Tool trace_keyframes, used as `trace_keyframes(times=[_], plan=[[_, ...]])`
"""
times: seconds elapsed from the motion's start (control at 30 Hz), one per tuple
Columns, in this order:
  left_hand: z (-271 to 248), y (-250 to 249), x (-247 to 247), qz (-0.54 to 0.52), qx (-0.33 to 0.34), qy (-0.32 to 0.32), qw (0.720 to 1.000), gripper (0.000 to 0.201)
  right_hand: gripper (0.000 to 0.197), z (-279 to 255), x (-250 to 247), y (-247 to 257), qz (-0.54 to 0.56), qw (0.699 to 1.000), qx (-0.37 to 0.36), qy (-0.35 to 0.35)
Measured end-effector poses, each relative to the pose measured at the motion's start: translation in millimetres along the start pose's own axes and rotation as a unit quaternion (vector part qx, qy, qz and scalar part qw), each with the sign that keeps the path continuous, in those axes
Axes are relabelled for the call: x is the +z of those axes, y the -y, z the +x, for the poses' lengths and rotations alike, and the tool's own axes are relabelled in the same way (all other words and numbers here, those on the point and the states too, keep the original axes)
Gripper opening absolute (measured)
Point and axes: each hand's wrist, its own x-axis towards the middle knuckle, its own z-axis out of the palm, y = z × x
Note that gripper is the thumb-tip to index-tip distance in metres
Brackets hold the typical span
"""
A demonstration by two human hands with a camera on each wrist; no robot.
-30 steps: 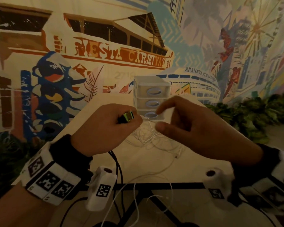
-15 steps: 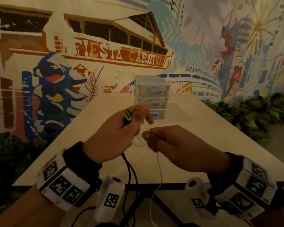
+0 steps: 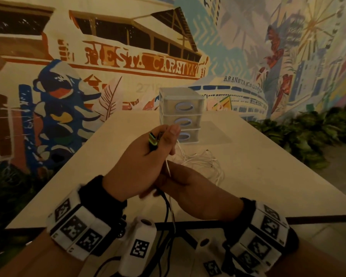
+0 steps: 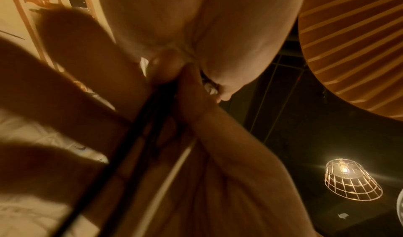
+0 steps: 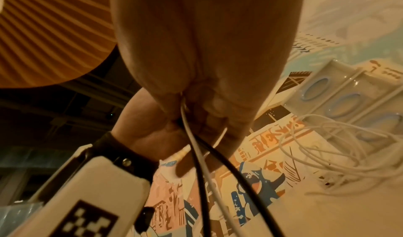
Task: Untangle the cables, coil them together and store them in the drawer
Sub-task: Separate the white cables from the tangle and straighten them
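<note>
My left hand (image 3: pixel 148 162) is raised over the table and grips the plug ends of a black cable (image 3: pixel 153 141) with a green-edged connector, along with a white cable (image 3: pixel 168 167). Just below it, my right hand (image 3: pixel 188 188) is curled around the same strands, and the two hands touch. The black cable (image 5: pixel 229 168) and the white cable (image 5: pixel 191 137) hang down from the fists past the table edge. A loose tangle of white cable (image 3: pixel 204 162) lies on the table in front of a small translucent three-drawer unit (image 3: pixel 181 114), whose drawers are all closed.
The pale table (image 3: pixel 268 176) ends near me at a dark edge (image 3: pixel 318 219). A painted mural wall stands behind it, with green plants (image 3: pixel 308 136) to the right. A wire-cage lamp (image 4: pixel 351 180) hangs overhead.
My right hand has slid down the cables from beside the left thumb to under the left hand. The left hand has risen slightly and still holds the plugs.
</note>
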Motion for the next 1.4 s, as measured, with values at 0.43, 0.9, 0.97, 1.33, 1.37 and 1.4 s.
trace_keyframes(times=[0.43, 0.9, 0.97, 1.33, 1.37, 1.4], plan=[[-1, 20, -2, 0.021, -0.128, 0.061, 0.99, 0.046, 0.029, 4, 9, -13, -0.007, 0.999, -0.007, -0.045], [54, 24, -68, -0.127, -0.094, -0.091, 0.983, 0.072, 0.041, -42, -19, -41, -0.032, 0.99, 0.111, 0.08], [61, 34, -65, -0.123, -0.114, -0.066, 0.984, 0.071, 0.04, -43, -26, -39, -0.088, 0.983, 0.123, 0.107], [85, 74, -24, -0.037, -0.141, 0.045, 0.988, 0.044, 0.012, -33, -139, -43, -0.378, 0.896, 0.228, 0.057], [88, 75, -22, -0.02, -0.134, 0.052, 0.989, 0.04, 0.012, -29, -144, -47, -0.378, 0.885, 0.258, 0.087], [90, 77, -20, -0.005, -0.126, 0.057, 0.99, 0.036, 0.013, -25, -147, -51, -0.372, 0.877, 0.282, 0.115]])
